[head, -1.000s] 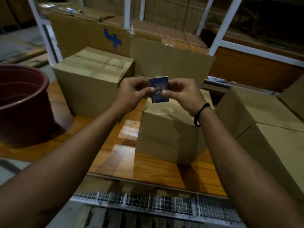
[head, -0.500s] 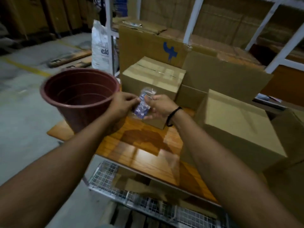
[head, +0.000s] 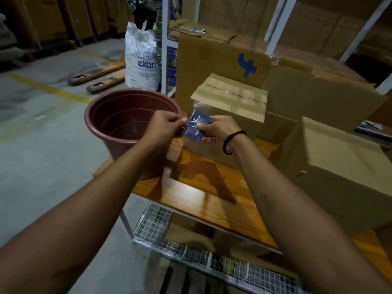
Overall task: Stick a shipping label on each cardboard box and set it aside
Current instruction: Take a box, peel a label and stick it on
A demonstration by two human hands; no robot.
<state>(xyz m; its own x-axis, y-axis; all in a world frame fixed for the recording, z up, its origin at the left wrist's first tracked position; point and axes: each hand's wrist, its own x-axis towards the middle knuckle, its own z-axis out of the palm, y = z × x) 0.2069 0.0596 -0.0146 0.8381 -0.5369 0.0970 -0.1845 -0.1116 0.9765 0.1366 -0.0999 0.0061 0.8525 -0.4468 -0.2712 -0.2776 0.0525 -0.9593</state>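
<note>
Over the table, left hand and right hand — fingers pinching blue label

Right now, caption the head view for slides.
Left hand and right hand pinch a blue label in front of a taped cardboard box.

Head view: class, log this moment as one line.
left hand pinches label | right hand holds it | label not yet on taped box

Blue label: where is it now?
Head view, centre: the blue label is pinched between the left hand and right hand, just right of the maroon bucket, in front of the taped box.
</note>
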